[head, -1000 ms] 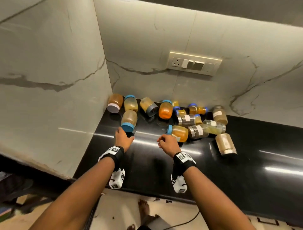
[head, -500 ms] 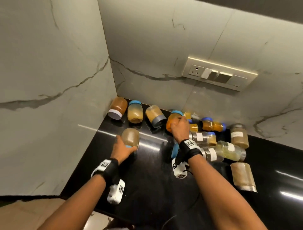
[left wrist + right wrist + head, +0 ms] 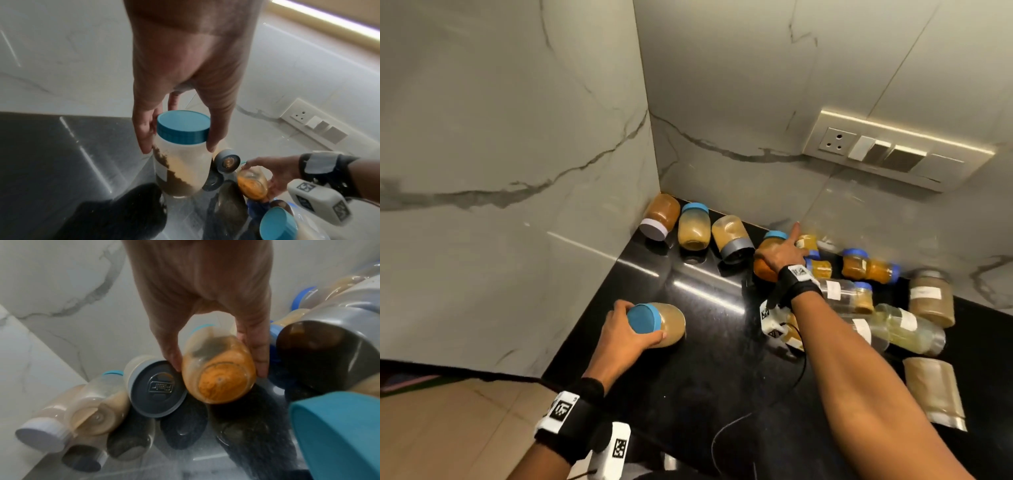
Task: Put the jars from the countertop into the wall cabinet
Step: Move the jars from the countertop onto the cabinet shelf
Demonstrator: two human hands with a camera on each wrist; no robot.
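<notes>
side wall [image 3: 510, 144]: marble, closing the left of the black countertop [image 3: 702, 377] and meeting the back wall [image 3: 722, 102] in a corner. left hand [image 3: 625, 337]: fingers and thumb curled round the neck of a pale jar with a teal lid [image 3: 657, 323], just under the cap; the jar sits near the counter's front left, apart from the rest, and whether its base is off the surface cannot be told. corner row, all lying on their sides: amber jar with a white lid [image 3: 659, 216] touching the side wall, pale jar with a blue lid [image 3: 693, 226] beside it, jar with a grey lid [image 3: 732, 238] next. right hand [image 3: 780, 255]: thumb and fingers wrapped round the body of an orange-filled jar [image 3: 218, 369], index finger stretched out straight toward the back wall; the jar lies just beside the grey-lidded one. right cluster: small blue-capped jars [image 3: 859, 265], clear labelled jars [image 3: 904, 325], a brown jar with a label [image 3: 931, 301], a tan jar [image 3: 935, 390] nearest the front, packed touching one another. switch plate [image 3: 893, 150] on the back wall above them. progress, by judgement: early; no cabinet is in view, two jars are in hand, about a dozen remain on the counter. clearance: open counter lies between the hands and toward the front edge; the corner row is hemmed by two walls, and lifting the orange jar risks nudging its neighbours.
</notes>
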